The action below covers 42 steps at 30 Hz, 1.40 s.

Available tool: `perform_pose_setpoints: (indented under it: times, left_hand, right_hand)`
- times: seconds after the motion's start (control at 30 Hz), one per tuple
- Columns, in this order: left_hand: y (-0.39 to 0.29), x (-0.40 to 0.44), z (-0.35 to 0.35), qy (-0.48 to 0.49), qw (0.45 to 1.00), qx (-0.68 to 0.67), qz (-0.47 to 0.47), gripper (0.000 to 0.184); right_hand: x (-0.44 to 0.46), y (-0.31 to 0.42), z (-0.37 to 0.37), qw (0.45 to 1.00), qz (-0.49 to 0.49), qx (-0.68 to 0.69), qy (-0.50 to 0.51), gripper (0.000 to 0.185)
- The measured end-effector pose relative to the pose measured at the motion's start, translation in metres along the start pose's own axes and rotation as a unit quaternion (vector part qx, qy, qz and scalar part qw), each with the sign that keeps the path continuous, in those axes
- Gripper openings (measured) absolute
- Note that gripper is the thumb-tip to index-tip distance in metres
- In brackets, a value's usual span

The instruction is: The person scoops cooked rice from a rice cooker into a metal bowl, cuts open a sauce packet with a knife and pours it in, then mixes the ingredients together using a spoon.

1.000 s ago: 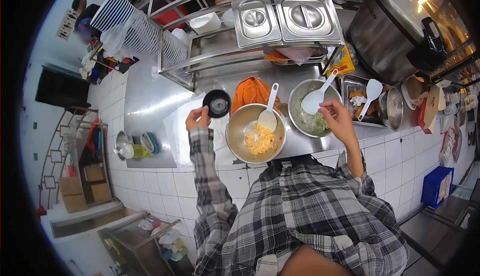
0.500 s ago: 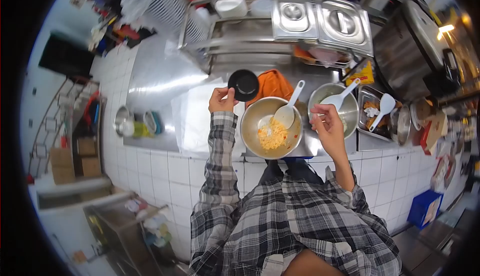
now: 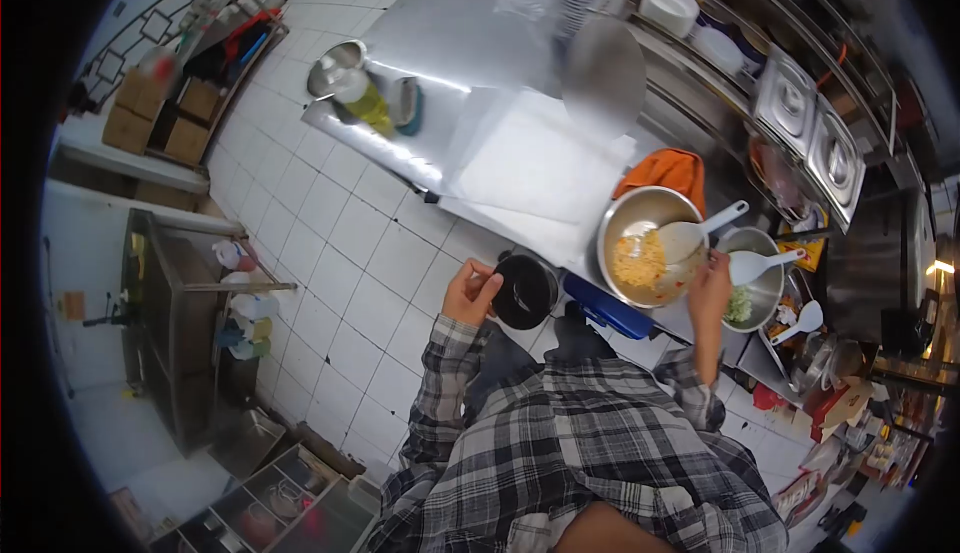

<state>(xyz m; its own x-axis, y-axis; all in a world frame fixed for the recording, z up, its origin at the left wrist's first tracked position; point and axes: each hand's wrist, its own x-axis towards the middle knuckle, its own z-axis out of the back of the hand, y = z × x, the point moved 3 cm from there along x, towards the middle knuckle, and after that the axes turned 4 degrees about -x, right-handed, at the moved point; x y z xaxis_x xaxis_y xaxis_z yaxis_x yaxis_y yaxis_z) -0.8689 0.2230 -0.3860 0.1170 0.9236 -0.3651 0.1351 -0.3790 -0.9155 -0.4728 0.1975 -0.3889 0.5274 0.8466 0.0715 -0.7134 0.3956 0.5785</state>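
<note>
My left hand [image 3: 472, 293] pinches the rim of a small black bowl [image 3: 522, 293], held over the floor in front of the counter edge. My right hand [image 3: 710, 288] is beside the right rim of a steel bowl [image 3: 612, 243] with a yellow-orange shredded mix [image 3: 638, 259] and a white spatula [image 3: 682, 241] in it; its fingers are partly hidden, and I cannot tell if they hold anything. Farther right, a second steel bowl [image 3: 768, 303] contains a chopped green mix [image 3: 738, 305] and another white spatula [image 3: 752, 267].
An orange cloth [image 3: 668, 171] lies behind the first bowl. White sheets [image 3: 540, 158] cover part of the steel counter [image 3: 440, 28]. A squeeze bottle with yellow liquid [image 3: 368, 105] is at the far left end. Lidded steel pans [image 3: 785, 103] sit on the rack, right.
The view has turned toward the left. My left hand has brought the black bowl down from above the counter to in front of its edge. My right hand has moved beside the first bowl.
</note>
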Motion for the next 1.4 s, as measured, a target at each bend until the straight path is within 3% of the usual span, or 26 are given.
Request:
perform_pose_setpoints:
  times: [0.07, 0.13, 0.2, 0.3, 0.4, 0.47, 0.53, 0.6, 0.7, 0.77, 0.8, 0.87, 0.9, 0.93, 1.0, 1.07, 1.17, 1.23, 1.4]
  left_hand:
    - [0.003, -0.009, 0.048, -0.014, 1.000, -0.026, 0.004, 0.015]
    - [0.002, -0.015, 0.101, -0.040, 0.998, -0.043, 0.016, 0.015]
    - [-0.008, -0.019, 0.162, -0.069, 0.996, -0.055, 0.002, 0.015]
    - [-0.024, -0.028, 0.252, -0.129, 0.989, -0.074, -0.007, 0.016]
    - [-0.030, -0.029, 0.334, -0.196, 0.977, -0.083, 0.006, 0.018]
    - [-0.044, -0.030, 0.374, -0.247, 0.964, -0.095, 0.004, 0.018]
    - [-0.043, -0.028, 0.412, -0.289, 0.950, -0.115, -0.011, 0.018]
    - [-0.040, -0.023, 0.441, -0.343, 0.925, -0.163, -0.005, 0.019]
    - [-0.039, -0.009, 0.469, -0.364, 0.906, -0.217, -0.011, 0.025]
    - [-0.040, -0.004, 0.479, -0.365, 0.895, -0.256, -0.023, 0.028]
    - [-0.036, 0.000, 0.485, -0.380, 0.887, -0.261, -0.026, 0.030]
    - [-0.023, 0.005, 0.502, -0.413, 0.871, -0.264, -0.026, 0.033]
    - [0.000, 0.012, 0.518, -0.429, 0.872, -0.236, -0.023, 0.034]
    - [0.019, 0.020, 0.533, -0.439, 0.863, -0.250, -0.011, 0.035]
    - [0.046, 0.042, 0.552, -0.458, 0.840, -0.291, -0.005, 0.036]
    - [0.083, 0.067, 0.574, -0.473, 0.827, -0.304, 0.011, 0.036]
    - [0.155, 0.123, 0.610, -0.466, 0.819, -0.333, 0.039, 0.034]
    - [0.206, 0.175, 0.637, -0.463, 0.813, -0.351, 0.041, 0.034]
    - [0.313, 0.297, 0.658, -0.486, 0.795, -0.362, -0.029, 0.044]
  right_hand:
    - [-0.008, 0.010, 0.001, 0.996, -0.011, -0.067, -0.054, 0.027]
    - [-0.019, -0.030, -0.016, 0.986, -0.030, -0.145, -0.081, 0.030]
    - [-0.043, -0.002, -0.022, 0.964, -0.247, 0.091, -0.029, 0.031]
    - [-0.038, -0.073, -0.066, 0.893, -0.243, 0.373, -0.076, 0.037]
    - [-0.049, -0.063, -0.052, 0.931, -0.237, 0.238, -0.144, 0.044]
    - [-0.055, -0.074, -0.030, 0.925, -0.077, 0.303, -0.214, 0.034]
    - [-0.068, -0.016, 0.013, 0.933, -0.088, 0.301, -0.174, 0.033]
    - [-0.096, 0.135, 0.046, 0.967, -0.120, 0.212, -0.077, 0.031]
    - [-0.107, 0.275, 0.019, 0.984, -0.004, 0.168, 0.057, 0.032]
    - [-0.103, 0.316, -0.043, 0.978, 0.049, 0.156, 0.129, 0.032]
    - [-0.108, 0.343, -0.091, 0.965, 0.087, 0.224, 0.101, 0.025]
    - [-0.109, 0.393, -0.181, 0.929, 0.124, 0.197, 0.288, 0.011]
    - [-0.111, 0.392, -0.237, 0.903, 0.130, 0.198, 0.357, 0.015]
    - [-0.119, 0.390, -0.297, 0.855, 0.090, 0.287, 0.422, 0.023]
    - [-0.138, 0.363, -0.429, 0.808, 0.063, 0.363, 0.459, 0.035]
    - [-0.160, 0.355, -0.530, 0.741, -0.069, 0.393, 0.540, 0.048]
    - [-0.172, 0.329, -0.684, 0.780, -0.085, 0.272, 0.557, 0.062]
    - [-0.179, 0.268, -0.810, 0.805, -0.051, 0.261, 0.530, 0.063]
    - [-0.174, 0.148, -1.053, 0.890, 0.014, 0.239, 0.389, 0.069]
